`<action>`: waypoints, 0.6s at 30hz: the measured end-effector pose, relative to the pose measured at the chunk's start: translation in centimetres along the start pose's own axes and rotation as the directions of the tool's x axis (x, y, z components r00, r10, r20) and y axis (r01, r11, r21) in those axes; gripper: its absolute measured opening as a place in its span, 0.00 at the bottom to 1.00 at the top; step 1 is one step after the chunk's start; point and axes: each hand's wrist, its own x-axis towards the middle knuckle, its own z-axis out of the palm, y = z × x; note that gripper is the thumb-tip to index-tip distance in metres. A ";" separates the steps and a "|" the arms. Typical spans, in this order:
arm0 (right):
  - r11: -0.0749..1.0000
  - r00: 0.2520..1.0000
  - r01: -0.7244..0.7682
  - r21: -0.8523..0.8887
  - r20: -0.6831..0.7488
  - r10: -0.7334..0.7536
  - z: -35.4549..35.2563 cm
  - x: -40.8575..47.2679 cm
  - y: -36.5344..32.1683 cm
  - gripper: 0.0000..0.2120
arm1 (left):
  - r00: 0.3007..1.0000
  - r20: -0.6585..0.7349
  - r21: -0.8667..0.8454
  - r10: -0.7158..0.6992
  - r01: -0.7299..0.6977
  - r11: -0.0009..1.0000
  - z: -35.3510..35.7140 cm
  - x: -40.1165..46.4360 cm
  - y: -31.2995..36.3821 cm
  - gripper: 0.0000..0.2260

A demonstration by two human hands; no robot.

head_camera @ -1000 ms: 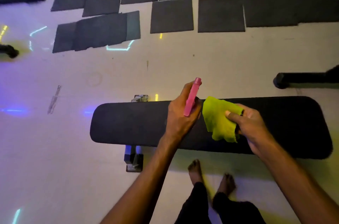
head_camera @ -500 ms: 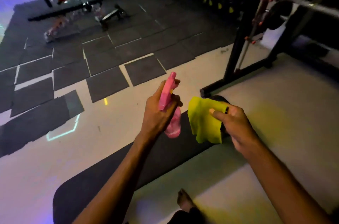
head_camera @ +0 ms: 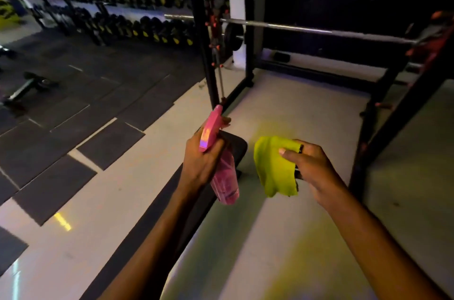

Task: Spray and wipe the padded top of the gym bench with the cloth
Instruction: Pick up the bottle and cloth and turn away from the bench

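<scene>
The black padded bench top (head_camera: 234, 146) runs from the bottom left up to its rounded end near the middle, mostly hidden by my left arm. My left hand (head_camera: 201, 160) grips a pink spray bottle (head_camera: 224, 181) above that end, nozzle pointing up and away. To the right, my right hand (head_camera: 310, 167) pinches a yellow-green cloth (head_camera: 272, 167) that hangs in the air over the pale floor, off the bench's right side.
A black squat rack (head_camera: 201, 36) with a barbell (head_camera: 307, 29) stands just beyond the bench end and to the right. Rows of dumbbells (head_camera: 137, 26) line the far wall. Dark rubber floor tiles (head_camera: 54, 186) cover the left; another bench (head_camera: 27, 88) lies far left.
The view has swung from looking down at the whole bench to looking along it toward the rack. Both hands lifted off the pad; the cloth moved right, off the bench.
</scene>
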 end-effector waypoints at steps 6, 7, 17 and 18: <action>0.994 0.978 -0.012 0.109 -0.205 0.034 -2.9 -8.1 3.4 0.08 | 0.968 0.236 -0.153 0.085 -0.050 0.987 2.1 -3.5 2.8 0.18; 0.991 0.968 -0.010 0.131 -0.249 0.042 -3.1 -9.7 4.0 0.09 | 0.953 0.280 -0.178 0.113 -0.064 0.982 2.3 -4.4 3.3 0.20; 0.951 0.774 0.000 0.310 -0.602 0.196 -3.4 -29.5 10.8 0.08 | 0.746 0.623 -0.289 0.234 -0.058 0.955 4.1 -17.1 6.4 0.22; 0.946 0.753 0.000 0.324 -0.623 0.213 -3.4 -31.7 11.6 0.08 | 0.719 0.653 -0.288 0.237 -0.053 0.956 4.4 -18.7 6.6 0.22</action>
